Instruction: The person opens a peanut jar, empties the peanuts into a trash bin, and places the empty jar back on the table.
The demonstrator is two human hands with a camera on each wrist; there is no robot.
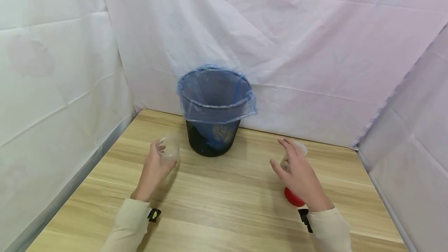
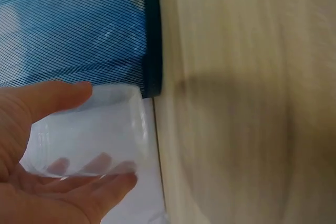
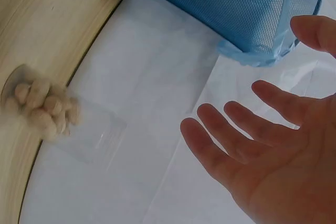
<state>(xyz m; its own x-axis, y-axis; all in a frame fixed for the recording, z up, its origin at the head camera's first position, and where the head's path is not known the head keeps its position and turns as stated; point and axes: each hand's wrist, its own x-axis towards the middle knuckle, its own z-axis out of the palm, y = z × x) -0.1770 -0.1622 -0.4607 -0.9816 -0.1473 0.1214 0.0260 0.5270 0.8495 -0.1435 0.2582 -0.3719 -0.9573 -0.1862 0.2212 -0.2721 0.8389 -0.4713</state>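
On the left of the head view, my left hand (image 1: 153, 172) holds a clear plastic cup (image 1: 170, 147), its mouth facing up. The left wrist view shows the thumb on one side of the cup (image 2: 97, 129) and the fingers curled along the other, with nothing inside. My right hand (image 1: 301, 176) hovers at the right, fingers spread and holding nothing. Beyond it stands a clear container (image 3: 102, 135) with several tan, nut-like pieces (image 3: 42, 106) at its bottom, partly hidden by the hand in the head view. A round red object (image 1: 293, 197) peeks out below the right hand.
A black mesh bin (image 1: 210, 143) lined with a blue plastic bag (image 1: 218, 116) stands at the back of the wooden table (image 1: 210, 209). White cloth (image 1: 297, 42) hangs behind and on both sides.
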